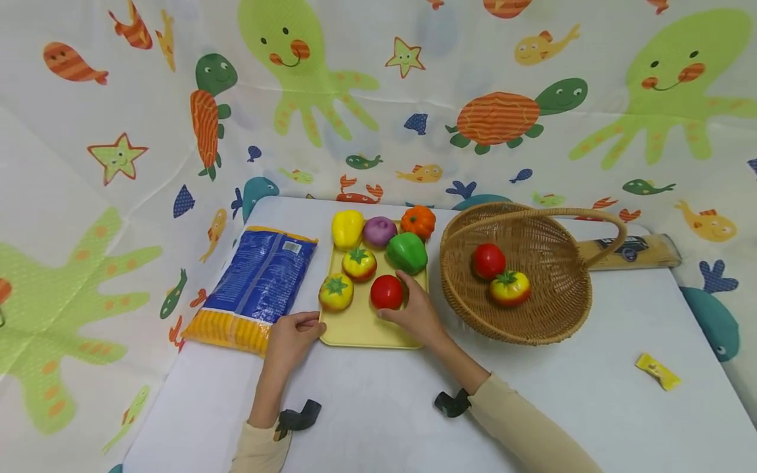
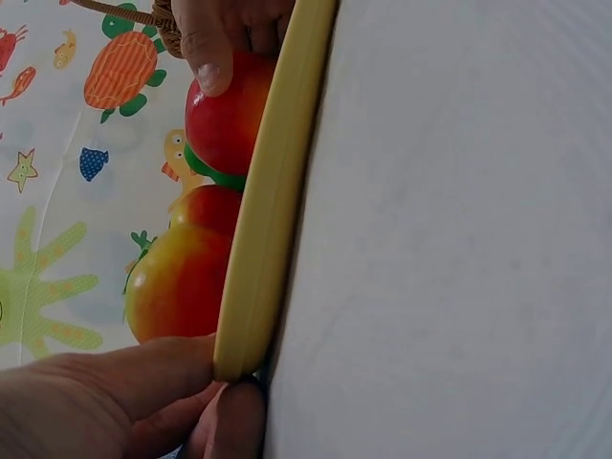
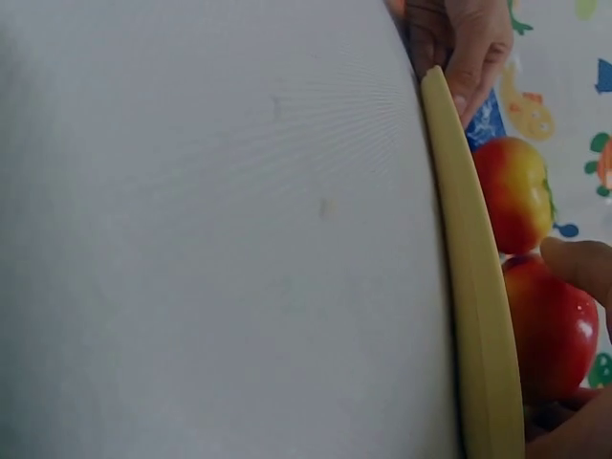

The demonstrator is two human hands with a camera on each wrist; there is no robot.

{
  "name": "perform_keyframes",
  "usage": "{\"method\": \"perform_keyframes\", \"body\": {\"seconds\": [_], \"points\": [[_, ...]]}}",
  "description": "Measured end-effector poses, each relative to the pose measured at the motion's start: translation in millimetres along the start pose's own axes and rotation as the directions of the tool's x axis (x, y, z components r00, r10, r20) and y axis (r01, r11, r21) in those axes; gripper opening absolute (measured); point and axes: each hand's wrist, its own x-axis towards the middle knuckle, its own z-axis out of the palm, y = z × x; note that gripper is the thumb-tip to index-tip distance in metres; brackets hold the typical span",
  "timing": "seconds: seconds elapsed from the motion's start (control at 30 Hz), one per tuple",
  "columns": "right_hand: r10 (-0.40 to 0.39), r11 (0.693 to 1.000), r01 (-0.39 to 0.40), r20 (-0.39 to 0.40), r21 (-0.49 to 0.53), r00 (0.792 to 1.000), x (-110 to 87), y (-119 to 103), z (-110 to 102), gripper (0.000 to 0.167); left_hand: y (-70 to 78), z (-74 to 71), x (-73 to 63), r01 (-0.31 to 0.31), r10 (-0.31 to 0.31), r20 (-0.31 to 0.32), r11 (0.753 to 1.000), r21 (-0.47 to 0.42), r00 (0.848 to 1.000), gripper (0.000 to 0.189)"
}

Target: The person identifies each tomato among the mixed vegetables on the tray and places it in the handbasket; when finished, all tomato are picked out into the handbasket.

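My right hand (image 1: 416,318) holds a round red toy apple (image 1: 387,292) on the yellow tray (image 1: 367,335), thumb and fingers on its opposite sides. In the left wrist view, the thumb lies against the apple (image 2: 225,120). At the tray's left front corner, my left hand (image 1: 292,338) pinches the rim between thumb and fingers. Beside the apple sit two yellow-red toy tomatoes (image 1: 336,292) with green tops. Behind them on the tray are a yellow pepper (image 1: 347,229), a purple onion (image 1: 380,232), an orange pumpkin (image 1: 418,222) and a green pepper (image 1: 407,253).
A wicker basket (image 1: 556,309) with a tall handle stands right of the tray, with a red fruit (image 1: 488,261) and a yellow-red tomato (image 1: 510,288) inside. A blue-and-orange bag (image 1: 257,282) lies left. A yellow wrapped candy (image 1: 658,372) and a brown packet (image 1: 650,253) lie at right.
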Motion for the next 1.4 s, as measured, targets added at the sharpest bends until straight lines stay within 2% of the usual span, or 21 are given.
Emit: {"method": "perform_keyframes", "body": {"seconds": [0.23, 0.53, 0.87, 1.13, 1.27, 1.4], "points": [[-0.003, 1.000, 0.002, -0.031, -0.026, 1.000, -1.6, 3.7, 3.4, 0.092, 2.2, 0.2, -1.7, -0.020, 0.019, 0.007, 1.000, 0.011, 1.000, 0.032], [-0.010, 0.999, 0.009, -0.025, -0.038, 1.000, -0.5, 5.5, 3.3, 0.087, 0.8, 2.1, -1.4, -0.009, 0.009, 0.010, 1.000, -0.004, 1.000, 0.031], [-0.011, 1.000, 0.011, -0.023, -0.006, 1.000, -1.8, 3.6, -0.2, 0.086, 1.7, 0.3, -1.8, -0.008, 0.008, 0.017, 1.000, -0.005, 1.000, 0.031], [-0.028, 0.999, 0.028, -0.004, 0.037, 1.000, -12.2, -20.6, -12.6, 0.083, 0.0, -0.7, -1.1, -0.016, 0.016, 0.016, 1.000, -0.006, 1.000, 0.032], [-0.079, 0.993, 0.073, 0.059, 0.097, 0.995, -22.6, -38.1, -23.5, 0.082, -0.7, -0.7, -0.6, -0.020, 0.020, 0.014, 1.000, -0.004, 1.000, 0.032], [-0.152, 0.982, 0.136, 0.118, 0.134, 0.981, -32.9, -54.9, -37.8, 0.081, -1.2, -0.9, -0.2, -0.019, 0.019, 0.013, 1.000, -0.003, 1.000, 0.032]]}}
